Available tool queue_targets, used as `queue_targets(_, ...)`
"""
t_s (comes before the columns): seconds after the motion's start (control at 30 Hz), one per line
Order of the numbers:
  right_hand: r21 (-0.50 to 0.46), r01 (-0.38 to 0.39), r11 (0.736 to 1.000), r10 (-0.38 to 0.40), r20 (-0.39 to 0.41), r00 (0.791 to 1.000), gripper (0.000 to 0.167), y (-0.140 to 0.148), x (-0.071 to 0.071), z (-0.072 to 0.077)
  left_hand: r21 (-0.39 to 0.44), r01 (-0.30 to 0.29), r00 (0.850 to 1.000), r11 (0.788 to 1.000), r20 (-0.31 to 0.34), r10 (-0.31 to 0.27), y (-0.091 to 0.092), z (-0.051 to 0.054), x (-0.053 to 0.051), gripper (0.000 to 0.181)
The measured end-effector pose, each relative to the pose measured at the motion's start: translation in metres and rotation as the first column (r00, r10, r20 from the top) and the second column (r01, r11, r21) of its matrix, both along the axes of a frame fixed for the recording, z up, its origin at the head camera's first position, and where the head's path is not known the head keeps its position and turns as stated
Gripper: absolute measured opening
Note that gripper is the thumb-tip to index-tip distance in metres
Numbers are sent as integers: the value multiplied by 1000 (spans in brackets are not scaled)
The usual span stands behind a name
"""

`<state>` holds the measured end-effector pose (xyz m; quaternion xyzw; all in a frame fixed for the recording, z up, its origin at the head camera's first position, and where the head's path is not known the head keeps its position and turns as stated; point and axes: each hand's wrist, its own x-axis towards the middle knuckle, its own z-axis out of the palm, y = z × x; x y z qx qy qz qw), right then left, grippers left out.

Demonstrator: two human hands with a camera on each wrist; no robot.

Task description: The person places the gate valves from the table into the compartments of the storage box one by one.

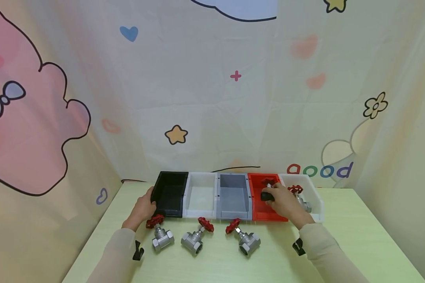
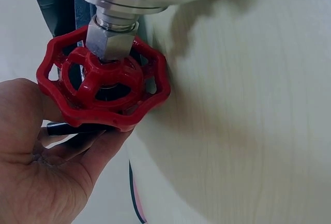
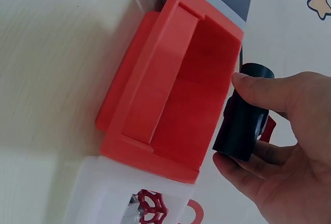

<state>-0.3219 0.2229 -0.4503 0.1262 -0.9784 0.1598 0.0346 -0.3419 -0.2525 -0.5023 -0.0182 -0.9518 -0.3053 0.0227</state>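
Note:
My right hand [image 1: 281, 198] grips a black valve [image 3: 247, 113] between thumb and fingers, over the red bin [image 3: 134, 105]. Part of a red handwheel [image 3: 268, 129] shows behind the valve's black body. My left hand [image 1: 143, 208] holds the left side of the black bin [image 1: 167, 215]; its fingers are partly hidden in the left wrist view behind a red handwheel [image 2: 103, 113]. That wheel belongs to a silver valve [image 1: 162, 237] on the table near the left hand. Two more silver valves, a middle one [image 1: 193, 240] and a right one [image 1: 248, 241], lie in front of the bins.
A white bin [image 1: 200, 214] and a grey bin [image 1: 234, 215] stand between the black and red ones. At the right end, another white bin [image 1: 318, 214] contains a silver valve with a red handwheel [image 1: 295, 189]. A printed curtain [image 1: 205, 98] hangs behind the table [image 1: 212, 267].

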Motion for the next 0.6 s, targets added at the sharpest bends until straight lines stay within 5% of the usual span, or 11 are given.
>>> queue_targets(0.6,44,-12,999,13,-22,1000,36,-7,-8,-18,6,0,1000,1000,-2,0,-3,-3,-1,62)
